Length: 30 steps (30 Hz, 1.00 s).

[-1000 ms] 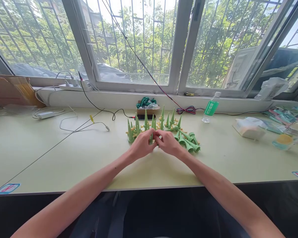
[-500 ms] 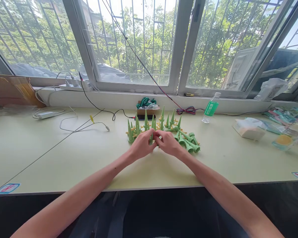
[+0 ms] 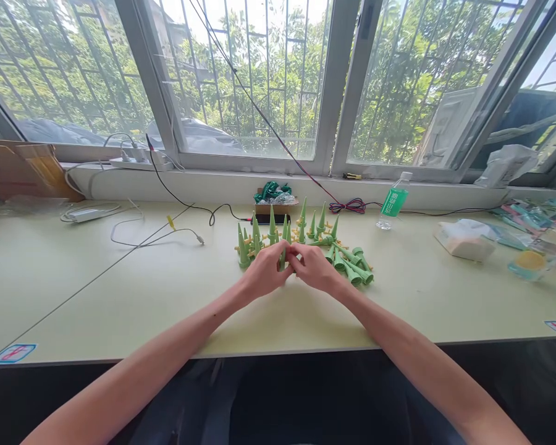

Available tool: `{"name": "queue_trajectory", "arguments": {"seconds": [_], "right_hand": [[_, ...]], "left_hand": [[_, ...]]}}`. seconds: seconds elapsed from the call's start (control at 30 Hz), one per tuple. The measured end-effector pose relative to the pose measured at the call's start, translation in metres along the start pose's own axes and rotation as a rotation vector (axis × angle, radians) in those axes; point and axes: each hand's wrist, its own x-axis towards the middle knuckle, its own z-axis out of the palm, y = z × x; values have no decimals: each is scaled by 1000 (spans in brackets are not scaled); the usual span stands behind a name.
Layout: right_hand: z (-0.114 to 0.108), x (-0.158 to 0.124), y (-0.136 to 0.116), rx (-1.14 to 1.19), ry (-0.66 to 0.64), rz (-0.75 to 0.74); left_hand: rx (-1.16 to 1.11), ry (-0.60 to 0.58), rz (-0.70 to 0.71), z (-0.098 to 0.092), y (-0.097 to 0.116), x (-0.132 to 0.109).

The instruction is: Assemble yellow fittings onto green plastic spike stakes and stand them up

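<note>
Grip of the left hand (image 3: 266, 272) curls thumb and fingers around a green cone (image 3: 282, 259), which shows in the gap between them; the grip of the right hand (image 3: 315, 267) comes in against it, fingertips drawn together, but what they pinch, if anything, is hidden, so I cannot tell. Meeting like this, the two hands probably steady the small piece from both sides, and the forearms lying across the near edge of the surface (image 3: 167, 296) likely take the weight and calm the fingers.

The held cone is at the middle of the surface, just in front of a cluster of upright cones (image 3: 243, 250). Those stand tip up on wide, round bases, which seem to keep such narrow shapes from toppling. To the right, lying cones (image 3: 352, 272) rest on their sides in a loose heap, several turning hollow mouths towards the person. They look like smooth, matt, moulded plastic, tapering to a point, with short yellow stubs poking out among them. Behind stands a small cardboard box (image 3: 275, 209) of crinkled, shiny green wrapping, with a flat, dark phone (image 3: 278, 219) before it.
</note>
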Motion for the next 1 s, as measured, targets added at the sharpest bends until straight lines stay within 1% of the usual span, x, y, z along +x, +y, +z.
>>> {"name": "queue_trajectory", "arguments": {"seconds": [0.57,1.0], "right_hand": [[1,0,1,-14,7,-6],[0,0,1,-4,-3,-9]], "left_hand": [[-12,-21,10,-3,1,1],[-15,-42,5,-1,-2,1]]}}
